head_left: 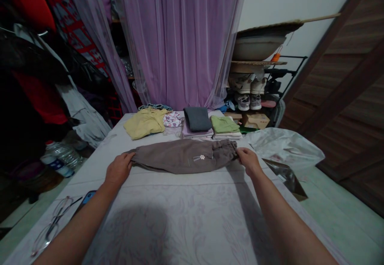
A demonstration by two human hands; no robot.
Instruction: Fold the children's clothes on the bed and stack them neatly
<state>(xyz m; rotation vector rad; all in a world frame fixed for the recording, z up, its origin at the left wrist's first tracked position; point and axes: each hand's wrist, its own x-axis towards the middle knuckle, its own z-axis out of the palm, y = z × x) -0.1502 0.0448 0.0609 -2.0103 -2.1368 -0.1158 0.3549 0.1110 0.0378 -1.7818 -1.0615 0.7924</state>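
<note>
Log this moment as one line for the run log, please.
left hand: on end of brown trousers | right hand: on opposite end | beyond: folded clothes

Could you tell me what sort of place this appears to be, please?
It is probably a bedroom in a home: a bed with a floral sheet, folded clothes stacked on it, and sneakers on a rack.

From here I read the trousers [183,157] at the middle of the frame as matt, soft brown cloth; the sheet [186,229] below them is smooth, matt printed cloth; the bottle [63,157] at left is clear, glossy plastic; the bag [282,147] at right is crinkled white plastic; the curtain [177,37] at top is sheer, faintly shiny cloth; the panel [339,85] at far right is brown wood.
</note>
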